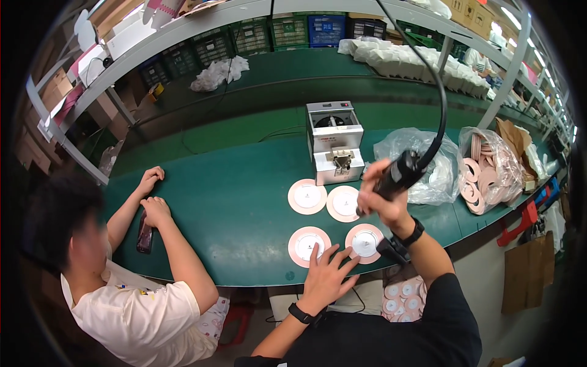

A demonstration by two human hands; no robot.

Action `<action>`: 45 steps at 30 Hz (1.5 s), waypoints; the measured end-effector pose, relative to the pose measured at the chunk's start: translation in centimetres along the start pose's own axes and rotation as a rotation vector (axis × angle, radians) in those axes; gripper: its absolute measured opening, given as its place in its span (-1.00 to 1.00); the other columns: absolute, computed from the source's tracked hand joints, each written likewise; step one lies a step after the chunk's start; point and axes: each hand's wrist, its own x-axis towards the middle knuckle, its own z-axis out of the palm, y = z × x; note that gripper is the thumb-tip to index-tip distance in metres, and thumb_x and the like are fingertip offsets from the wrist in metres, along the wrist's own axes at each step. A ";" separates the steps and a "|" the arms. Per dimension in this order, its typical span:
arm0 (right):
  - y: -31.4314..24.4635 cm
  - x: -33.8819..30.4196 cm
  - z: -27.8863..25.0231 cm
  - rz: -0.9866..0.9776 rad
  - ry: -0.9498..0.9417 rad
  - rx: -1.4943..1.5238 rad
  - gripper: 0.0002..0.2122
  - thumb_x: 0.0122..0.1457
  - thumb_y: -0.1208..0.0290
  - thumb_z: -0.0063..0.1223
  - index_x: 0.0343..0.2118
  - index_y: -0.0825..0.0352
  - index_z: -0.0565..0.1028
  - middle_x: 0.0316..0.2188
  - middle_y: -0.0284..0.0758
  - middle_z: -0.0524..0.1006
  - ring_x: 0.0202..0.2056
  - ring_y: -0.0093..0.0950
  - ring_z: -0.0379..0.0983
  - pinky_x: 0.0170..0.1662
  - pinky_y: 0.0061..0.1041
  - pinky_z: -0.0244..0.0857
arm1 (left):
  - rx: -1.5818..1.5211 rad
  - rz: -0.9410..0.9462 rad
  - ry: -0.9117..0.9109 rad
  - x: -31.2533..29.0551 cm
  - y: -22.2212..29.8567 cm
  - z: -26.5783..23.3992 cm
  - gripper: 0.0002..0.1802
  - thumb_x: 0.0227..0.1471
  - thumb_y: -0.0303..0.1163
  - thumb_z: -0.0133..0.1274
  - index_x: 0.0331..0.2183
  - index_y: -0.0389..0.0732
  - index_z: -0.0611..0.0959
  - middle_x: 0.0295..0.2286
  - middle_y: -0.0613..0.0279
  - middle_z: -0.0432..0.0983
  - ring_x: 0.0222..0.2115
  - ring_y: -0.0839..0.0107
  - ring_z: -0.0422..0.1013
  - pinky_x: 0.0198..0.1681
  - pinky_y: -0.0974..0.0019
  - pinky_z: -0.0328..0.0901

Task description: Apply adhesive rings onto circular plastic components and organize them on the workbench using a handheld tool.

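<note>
My right hand [385, 205] is wrapped round a black electric screwdriver [403, 175], whose cable runs up overhead. The tool is held above the table, right of several round discs with pink rims and white centres. Two are farther away, a left disc [307, 196] and a right disc [344, 203]. Nearer lie another left disc [305, 242] and a right disc [365, 241]. My left hand [329, 278] has its fingers spread over the near edges of these two, holding nothing. Behind the discs stands a silver screw feeder [335, 144].
A clear plastic bag [422, 199] and a bag of pink rings [489, 174] lie at the right. At the left, a co-worker's hand [158, 211] rests by a phone [145, 235] on the green table [232, 214]. More discs [403, 298] sit below the edge.
</note>
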 end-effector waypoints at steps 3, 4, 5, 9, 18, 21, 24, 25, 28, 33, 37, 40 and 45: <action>-1.4 4.8 0.4 -0.146 0.063 -0.009 -0.69 0.17 0.68 0.19 -0.09 0.37 0.33 -0.58 -0.36 0.45 -0.64 -0.53 0.40 -0.52 -0.49 0.34 | -0.008 0.004 0.005 0.2 0.1 -0.1 -0.48 0.05 -0.03 0.29 0.06 0.12 0.69 0.10 0.34 0.51 0.19 0.14 0.33 0.37 -0.36 -0.06; -1.6 6.6 0.7 -0.171 0.080 -0.021 -0.70 0.17 0.68 0.20 -0.10 0.38 0.34 -0.59 -0.38 0.45 -0.64 -0.53 0.40 -0.51 -0.49 0.33 | -0.006 -0.005 0.009 0.1 0.0 -0.2 -0.48 0.05 -0.03 0.29 0.07 0.12 0.69 0.09 0.34 0.51 0.19 0.14 0.33 0.37 -0.36 -0.06; -1.7 8.3 0.8 -0.177 0.089 -0.026 -0.70 0.17 0.68 0.20 -0.10 0.38 0.34 -0.59 -0.38 0.45 -0.64 -0.53 0.40 -0.51 -0.49 0.33 | -0.008 0.006 0.006 0.1 -0.1 -0.1 -0.48 0.05 -0.03 0.29 0.07 0.12 0.69 0.09 0.34 0.51 0.19 0.14 0.33 0.37 -0.36 -0.06; -0.7 12.5 0.0 -0.188 0.176 -0.077 -0.74 0.16 0.64 0.25 -0.14 0.38 0.41 -0.61 -0.41 0.44 -0.66 -0.56 0.38 -0.53 -0.50 0.31 | -0.016 -0.007 0.003 0.3 -0.1 0.1 -0.48 0.06 -0.04 0.29 0.07 0.12 0.68 0.09 0.35 0.52 0.19 0.14 0.33 0.37 -0.36 -0.06; 0.3 10.2 0.3 -0.042 0.110 0.005 -0.76 0.15 0.63 0.24 -0.17 0.39 0.40 -0.65 -0.39 0.42 -0.69 -0.55 0.34 -0.54 -0.47 0.29 | -0.021 -0.012 0.002 -0.2 0.1 -0.2 -0.50 0.06 -0.05 0.29 0.05 0.11 0.69 0.08 0.34 0.52 0.19 0.12 0.32 0.38 -0.35 -0.06; -1.4 6.8 1.3 -0.022 0.068 0.064 -0.73 0.16 0.64 0.21 -0.14 0.38 0.36 -0.65 -0.38 0.41 -0.69 -0.53 0.33 -0.53 -0.45 0.29 | -0.027 -0.016 -0.004 -0.2 0.4 -0.1 -0.50 0.05 -0.05 0.29 0.05 0.11 0.70 0.09 0.34 0.51 0.19 0.12 0.32 0.38 -0.34 -0.06; -2.3 2.3 1.5 -0.043 0.070 0.090 -0.69 0.16 0.65 0.19 -0.10 0.37 0.31 -0.66 -0.36 0.40 -0.69 -0.51 0.32 -0.53 -0.42 0.30 | -0.007 0.001 -0.003 0.1 0.3 -0.3 -0.49 0.05 -0.04 0.29 0.05 0.12 0.70 0.09 0.34 0.51 0.19 0.12 0.31 0.38 -0.35 -0.06; -2.4 0.9 1.4 -0.040 0.047 0.094 -0.68 0.17 0.65 0.18 -0.09 0.37 0.29 -0.65 -0.36 0.40 -0.69 -0.51 0.32 -0.52 -0.42 0.30 | -0.021 -0.001 -0.015 0.1 0.2 -0.4 -0.49 0.05 -0.04 0.29 0.05 0.12 0.70 0.09 0.34 0.51 0.19 0.12 0.31 0.38 -0.35 -0.06; -2.3 -2.2 0.6 -0.014 0.022 0.097 -0.65 0.18 0.65 0.17 -0.07 0.36 0.25 -0.65 -0.35 0.39 -0.68 -0.50 0.33 -0.52 -0.40 0.31 | -0.012 -0.002 -0.012 0.3 0.1 -0.3 -0.49 0.06 -0.06 0.28 0.07 0.11 0.69 0.09 0.33 0.49 0.19 0.14 0.31 0.38 -0.36 -0.05; -2.2 -7.3 -0.4 -0.054 0.089 0.072 -0.66 0.16 0.73 0.20 -0.07 0.41 0.31 -0.57 -0.32 0.50 -0.57 -0.57 0.44 -0.45 -0.55 0.36 | -0.024 0.005 0.003 0.5 -0.1 -0.2 -0.48 0.01 -0.10 0.33 0.05 0.12 0.70 0.09 0.34 0.50 0.19 0.11 0.31 0.37 -0.36 -0.06; -2.3 -9.1 -0.6 -0.062 0.114 0.011 -0.66 0.17 0.69 0.20 -0.08 0.39 0.29 -0.59 -0.32 0.47 -0.59 -0.54 0.42 -0.44 -0.50 0.36 | -0.016 -0.008 0.007 0.6 -0.1 0.0 -0.49 -0.01 -0.12 0.35 0.03 0.12 0.71 0.09 0.33 0.50 0.19 0.12 0.31 0.38 -0.36 -0.06; -2.6 -9.2 -0.1 -0.047 0.115 -0.057 -0.67 0.20 0.62 0.20 -0.10 0.36 0.25 -0.65 -0.34 0.38 -0.68 -0.49 0.33 -0.49 -0.38 0.33 | -0.017 -0.013 0.007 0.4 -0.1 -0.2 -0.49 -0.02 -0.12 0.36 0.02 0.12 0.72 0.09 0.33 0.50 0.19 0.12 0.31 0.38 -0.35 -0.06; -2.7 -9.8 0.3 -0.083 0.145 0.046 -0.66 0.18 0.65 0.21 -0.10 0.37 0.27 -0.63 -0.33 0.43 -0.63 -0.52 0.37 -0.46 -0.44 0.35 | -0.016 -0.013 -0.002 0.2 0.4 0.0 -0.49 -0.02 -0.13 0.36 0.02 0.12 0.72 0.09 0.33 0.50 0.19 0.13 0.32 0.38 -0.35 -0.06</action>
